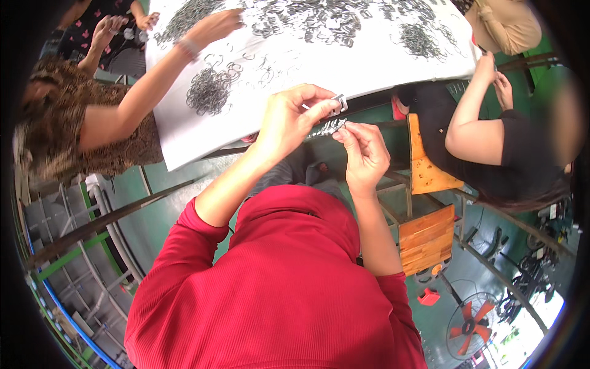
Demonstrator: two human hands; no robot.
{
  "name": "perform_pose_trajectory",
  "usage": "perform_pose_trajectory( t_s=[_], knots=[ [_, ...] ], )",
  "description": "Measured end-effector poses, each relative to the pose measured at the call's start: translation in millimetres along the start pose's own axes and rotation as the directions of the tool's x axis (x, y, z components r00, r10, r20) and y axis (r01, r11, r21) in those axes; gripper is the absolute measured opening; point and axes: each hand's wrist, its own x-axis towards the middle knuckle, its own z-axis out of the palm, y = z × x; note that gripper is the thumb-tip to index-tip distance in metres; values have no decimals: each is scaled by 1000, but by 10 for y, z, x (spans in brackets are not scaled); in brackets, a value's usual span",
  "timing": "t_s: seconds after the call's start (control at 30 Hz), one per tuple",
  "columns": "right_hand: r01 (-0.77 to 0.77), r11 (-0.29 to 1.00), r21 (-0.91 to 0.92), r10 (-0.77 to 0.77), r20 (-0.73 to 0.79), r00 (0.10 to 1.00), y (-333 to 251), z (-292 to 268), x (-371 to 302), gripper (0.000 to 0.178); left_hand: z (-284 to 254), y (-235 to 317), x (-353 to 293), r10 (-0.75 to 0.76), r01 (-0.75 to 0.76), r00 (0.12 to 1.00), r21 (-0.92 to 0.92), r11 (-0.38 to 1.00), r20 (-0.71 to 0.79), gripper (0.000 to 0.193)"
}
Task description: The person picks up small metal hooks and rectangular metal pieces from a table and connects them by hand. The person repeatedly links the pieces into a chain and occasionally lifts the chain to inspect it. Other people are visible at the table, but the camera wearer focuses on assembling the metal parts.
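In front of my chest, just off the near edge of the white table point(264, 104), both hands are close together. My left hand point(289, 120) is closed around a small grey, bracket-like part point(338, 104) held between thumb and fingers. Slightly lower and to the right, my right hand point(367, 154) makes a pinch near that part. Whatever lies between its fingertips is too small to make out. On the table, a pile of thin dark rings point(208, 92) lies to the left of my left hand. Many small grey and black parts point(307, 24) are spread farther back.
A co-worker's arm point(141, 89) reaches over the table from the left. Another person point(491, 135) sits at the right, beside a wooden chair point(427, 237). More dark rings point(421, 42) lie at the far right. A fan point(470, 326) stands behind at right.
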Motion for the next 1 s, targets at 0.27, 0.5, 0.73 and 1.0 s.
perform_pose_trajectory(
  t_s=[0.27, 0.5, 0.73, 1.0],
  knots=[
    [23, 996, -89, -15, 82, 997, 165, 335, -37, 12, -173, -63, -246, 191, -171, 979, 213, 962, -76, 17],
    [-14, 985, -175, 58, 249, 967, 398, 405, -93, 16, -438, -427, -329, 221, -216, 975, 269, 939, 12, 26],
    [-11, 906, -423, 219, 447, 867, 931, 957, 618, 5, -657, -738, -382, 104, -107, 994, 232, 967, 24, 28],
    [385, 755, -531, 178, 730, 660, 1873, 2431, 973, 10, -798, -966, -422, 38, -30, 999, 239, 971, -29, 25]
  ],
)
